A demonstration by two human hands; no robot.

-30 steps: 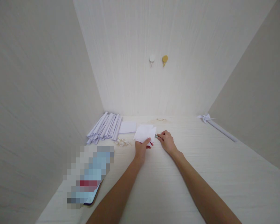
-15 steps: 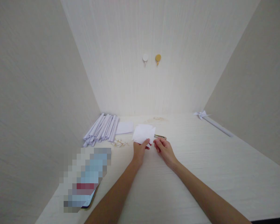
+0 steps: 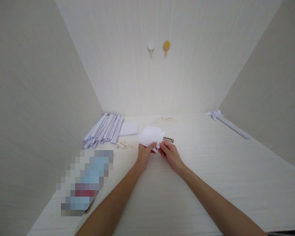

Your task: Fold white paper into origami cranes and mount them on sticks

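Observation:
A white sheet of paper (image 3: 149, 135) with slits cut in from its corners is held over the table. My left hand (image 3: 144, 154) grips its lower edge, thumb on top and fingers beneath. At the paper's lower right corner, the fingertips of my right hand (image 3: 170, 153) are closed in a pinch on a flap. Just behind that hand lies a utility knife (image 3: 168, 139), partly covered by the paper. To the left, a small stack of white paper (image 3: 129, 128) rests flat beside a little heap of small white-and-tan pieces (image 3: 122, 145).
Rolled white paper tubes (image 3: 104, 129) are piled at the back left. A phone-like device with a blurred screen (image 3: 88, 183) lies front left. Against the right wall rests a paper pinwheel (image 3: 215, 114) on a paper stick (image 3: 233, 127). Two hooks (image 3: 166, 46) hang on the back wall.
My right hand has moved in to the paper and now pinches its lower right corner, which lifts slightly. The whole view has tilted down a little.

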